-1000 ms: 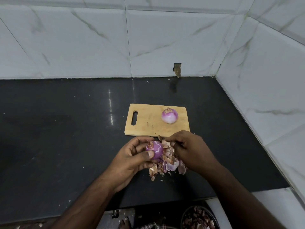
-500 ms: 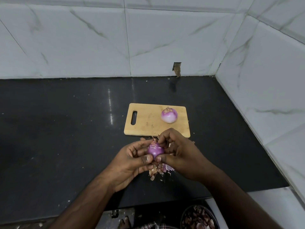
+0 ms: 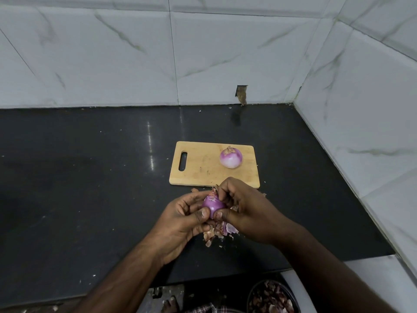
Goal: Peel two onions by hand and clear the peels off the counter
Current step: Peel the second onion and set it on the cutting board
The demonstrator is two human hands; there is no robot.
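Near the counter's [image 3: 90, 177] front edge, your left hand [image 3: 182, 224] cradles the onion [image 3: 213, 205], stem end away from you; right hand [image 3: 243, 208] fingertips pinch skin there. Peel toward yourself.

Both forearms bare, no sleeves, rings or watch visible. Left hand [image 3: 180, 219] and right hand [image 3: 246, 211] ungloved. Checked cloth [image 3: 206, 309] at waist.

Both hands cover most of the held onion [image 3: 212, 205], and the right hand [image 3: 246, 211] hides much of the peel pile [image 3: 217, 232] on the tabletop [image 3: 90, 188]. The bowl of peels [image 3: 270, 297] is cut off at the bottom edge.
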